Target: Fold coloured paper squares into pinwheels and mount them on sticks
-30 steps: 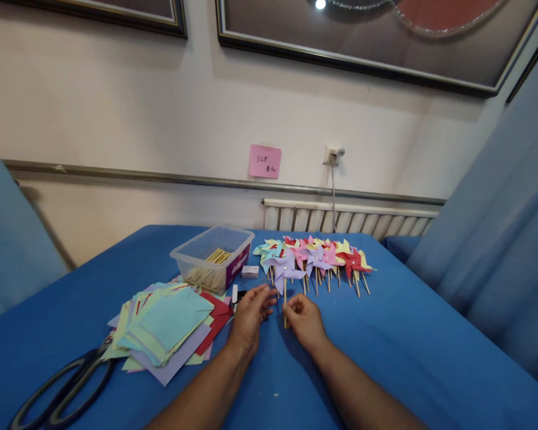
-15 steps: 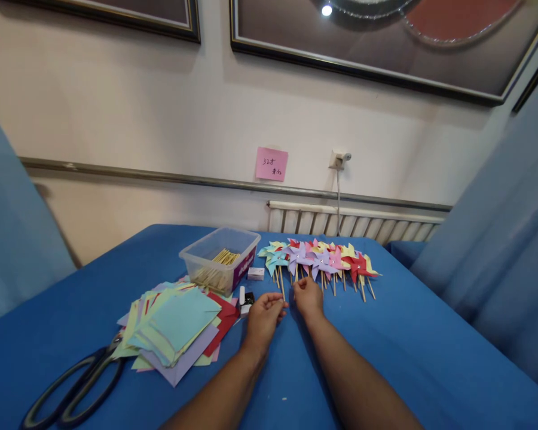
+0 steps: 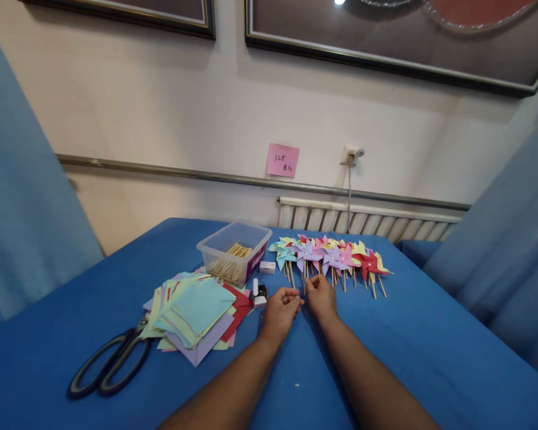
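My right hand (image 3: 321, 297) is closed, thumb and fingers pinched at the wooden stick of a purple paper pinwheel (image 3: 305, 253) at the front of a row. Close beside it on the left, my left hand (image 3: 281, 312) has its fingers curled together with the thumb. A tiny pale speck may show at those fingertips, too small to name. The pinwheels, in light blue, pink, yellow, purple and red, overlap with their sticks pointing toward me. A small opened box (image 3: 259, 295) with dark contents lies left of my left hand.
Left stand a clear plastic tub (image 3: 212, 254) of wooden sticks, a small white box (image 3: 267, 267), a pile of coloured paper squares (image 3: 204, 307) and large black-handled scissors (image 3: 112, 361). Blue cloth (image 3: 412, 358) covers the table. Blue curtains (image 3: 31, 191) hang at both sides.
My view has shifted, so the whole scene sits further right in the picture. The purple pinwheel has moved slightly left relative to its neighbours. Both hands keep nearly the same pose.
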Demonstrator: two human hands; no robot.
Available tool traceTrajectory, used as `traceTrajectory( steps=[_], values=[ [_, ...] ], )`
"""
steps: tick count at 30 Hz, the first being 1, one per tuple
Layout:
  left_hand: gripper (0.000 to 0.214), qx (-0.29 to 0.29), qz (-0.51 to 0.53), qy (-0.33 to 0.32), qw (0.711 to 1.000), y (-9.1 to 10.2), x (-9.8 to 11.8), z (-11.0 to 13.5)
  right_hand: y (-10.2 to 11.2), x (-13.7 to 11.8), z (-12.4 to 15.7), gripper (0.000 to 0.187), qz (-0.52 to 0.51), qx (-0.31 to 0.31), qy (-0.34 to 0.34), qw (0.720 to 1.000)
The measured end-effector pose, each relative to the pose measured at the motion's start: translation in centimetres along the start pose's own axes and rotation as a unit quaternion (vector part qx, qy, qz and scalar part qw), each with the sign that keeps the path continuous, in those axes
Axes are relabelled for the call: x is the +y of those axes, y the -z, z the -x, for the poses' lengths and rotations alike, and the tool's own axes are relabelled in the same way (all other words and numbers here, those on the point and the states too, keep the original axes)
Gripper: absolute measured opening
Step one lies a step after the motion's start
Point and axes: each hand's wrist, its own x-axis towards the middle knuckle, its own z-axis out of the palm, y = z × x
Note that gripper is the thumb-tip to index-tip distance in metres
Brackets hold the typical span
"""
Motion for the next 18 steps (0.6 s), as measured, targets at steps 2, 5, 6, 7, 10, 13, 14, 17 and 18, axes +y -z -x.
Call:
traceTrajectory(
  steps=[2, 5, 6, 7, 10, 13, 14, 17, 18],
  values=[
    [0.014, 0.001, -0.01, -0.009, 1.0, 0.0, -0.2, 0.0, 0.2, -0.4, 1.1, 0.022, -0.044, -0.001, -0.014, 0.999],
    [0.012, 0.006, -0.028, -0.028, 0.999, -0.1, -0.3, 0.0, -0.2, -1.2, 3.8, 0.026, -0.123, -0.025, -0.05, 0.991],
    [0.011, 0.008, -0.035, -0.035, 0.999, -0.1, -0.3, 0.0, -0.5, -1.5, 4.8, 0.027, -0.148, -0.038, -0.065, 0.986],
    [0.01, 0.012, -0.043, -0.041, 0.998, 0.0, -0.3, 0.1, -0.8, -1.7, 5.8, 0.028, -0.17, -0.048, -0.077, 0.981],
    [0.009, 0.024, -0.068, -0.054, 0.996, 0.2, 0.0, 0.3, -1.6, -2.0, 7.7, 0.03, -0.226, -0.055, -0.101, 0.967],
    [0.008, 0.031, -0.096, -0.068, 0.993, 0.6, 0.2, 0.7, -1.7, -2.0, 7.7, 0.03, -0.274, -0.062, -0.096, 0.955],
    [0.007, 0.03, -0.105, -0.075, 0.991, 0.7, 0.3, 0.8, -1.6, -1.9, 7.3, 0.031, -0.281, -0.069, -0.09, 0.953],
    [0.007, 0.018, -0.128, -0.095, 0.987, 0.6, 1.1, 1.1, -1.1, -1.6, 6.0, 0.032, -0.282, -0.1, -0.068, 0.952],
    [0.008, 0.013, -0.133, -0.104, 0.986, 0.3, 1.7, 1.3, -1.0, -1.5, 5.7, 0.032, -0.283, -0.111, -0.062, 0.951]
  ],
)
